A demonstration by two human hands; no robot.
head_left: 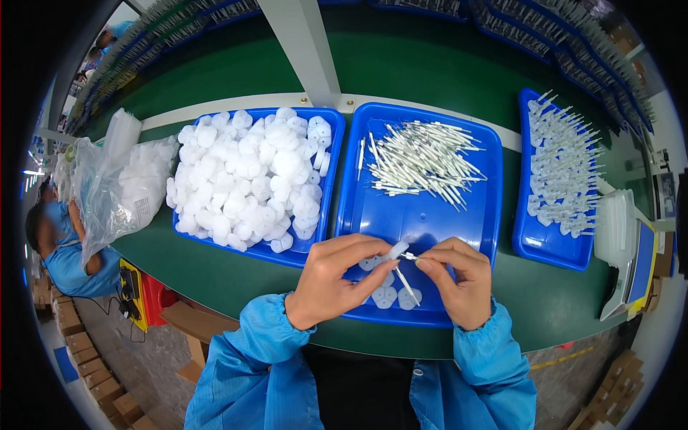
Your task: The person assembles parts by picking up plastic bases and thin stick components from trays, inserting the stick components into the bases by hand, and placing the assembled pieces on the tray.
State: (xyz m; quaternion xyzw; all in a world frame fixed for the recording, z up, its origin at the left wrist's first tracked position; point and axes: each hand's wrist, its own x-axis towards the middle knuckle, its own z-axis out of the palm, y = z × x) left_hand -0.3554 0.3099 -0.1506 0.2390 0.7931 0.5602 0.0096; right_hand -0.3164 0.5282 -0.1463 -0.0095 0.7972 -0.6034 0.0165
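Observation:
My left hand [340, 271] is closed, with a white translucent plastic disc [396, 249] pinched between thumb and forefinger. A slim white rod [407, 284] slants down from the same fingertips. My right hand [457, 276] is closed in a pinch on a thin white rod [410, 256], its tip touching or very near the disc. Both hands are over the near part of a blue tray [423, 233]. Below them, several white discs [385, 297] lie flat in that tray. Farther back in it is a heap of slim white rods [430, 161].
To the left, a blue tray [331, 168] is heaped with white discs [251, 175], beside a clear plastic bag [118, 190]. On the right, another blue tray [548, 247] holds rods standing in discs [562, 168]. A white post [304, 50] rises behind. Another person [75, 251] sits at far left.

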